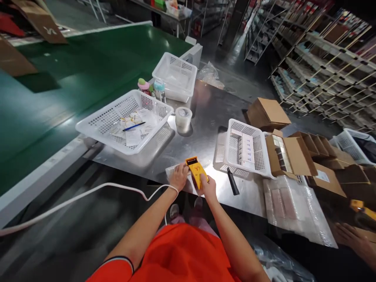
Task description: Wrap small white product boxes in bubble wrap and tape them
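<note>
A yellow tape dispenser [197, 171] is gripped in my right hand [209, 188], its head tilted up and away from me, above the front edge of the metal table [205, 105]. My left hand [179, 177] rests just left of it, with bent fingers on a clear plastic package [171, 170] lying flat. Part of that package is hidden under the dispenser and my hand. To the right lies a black-handled tool [233, 181]. Beyond it, a white basket [260, 156] holds small white boxes [246, 148].
A white basket [125, 149] with papers and a blue pen [134, 126] stands at left. Behind are a tape roll [183, 117], bottles [160, 91] and stacked baskets [176, 72]. Cartons [289, 154] and bubble wrap [293, 207] lie right, near another person's hand [354, 239].
</note>
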A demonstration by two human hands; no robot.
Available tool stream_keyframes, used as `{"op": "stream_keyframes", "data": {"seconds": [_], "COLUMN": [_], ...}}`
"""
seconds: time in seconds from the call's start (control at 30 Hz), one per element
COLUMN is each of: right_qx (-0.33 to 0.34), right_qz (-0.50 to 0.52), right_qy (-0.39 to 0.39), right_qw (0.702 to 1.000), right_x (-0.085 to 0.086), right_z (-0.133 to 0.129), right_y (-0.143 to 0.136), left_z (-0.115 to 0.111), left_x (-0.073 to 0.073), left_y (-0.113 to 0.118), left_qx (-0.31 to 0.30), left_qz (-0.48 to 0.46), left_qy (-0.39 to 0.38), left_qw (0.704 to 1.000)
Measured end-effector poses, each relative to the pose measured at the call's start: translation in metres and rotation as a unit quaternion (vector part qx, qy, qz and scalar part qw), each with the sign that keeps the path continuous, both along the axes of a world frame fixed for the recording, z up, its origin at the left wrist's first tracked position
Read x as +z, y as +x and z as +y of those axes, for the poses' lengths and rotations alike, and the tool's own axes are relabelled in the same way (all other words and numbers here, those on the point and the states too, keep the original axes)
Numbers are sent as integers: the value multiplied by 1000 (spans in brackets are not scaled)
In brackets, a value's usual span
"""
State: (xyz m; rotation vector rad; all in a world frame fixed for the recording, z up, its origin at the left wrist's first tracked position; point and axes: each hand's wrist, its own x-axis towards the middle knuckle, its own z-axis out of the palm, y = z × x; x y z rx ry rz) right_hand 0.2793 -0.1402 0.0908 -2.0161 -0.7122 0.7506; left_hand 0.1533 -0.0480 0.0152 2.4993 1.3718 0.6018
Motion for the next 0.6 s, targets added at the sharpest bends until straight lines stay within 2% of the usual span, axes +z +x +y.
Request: {"op": "stream_keyframes", "data": {"seconds": [0.07, 0.1, 0.2, 0.27, 0.33, 0.5, 0.53, 0.6], "right_qx": [0, 2, 5, 9, 10, -10, -11, -6], "right_qz": [-7, -7, 8, 21, 30, 59, 64, 53], "right_qy": [-1, -1, -1, 0, 2, -31, -44, -80], "right_qw": [1000, 1000, 1000, 1000, 999, 998, 997, 995], "right_x": [-1, -1, 1, 2, -1, -14, -17, -19], "right_z": [-3, -2, 5, 0, -21, -107, -115, -111], "right_y": [0, 0, -1, -3, -8, -25, -27, -27], "left_z": [8, 13, 28, 35, 38, 40, 40, 39], "left_x": [14, 21, 34, 37, 38, 48, 51, 56], "left_y": [3, 4, 5, 4, 2, 0, 1, 4], "left_qx": [28, 22, -40, -51, -49, -76, -91, -118], "left_qz": [31, 53, 112, 131, 150, 221, 233, 253], "left_qy": [-30, -54, -145, -178, -187, -187, -181, -176], "left_qw": [999, 997, 982, 974, 970, 954, 951, 944]}}
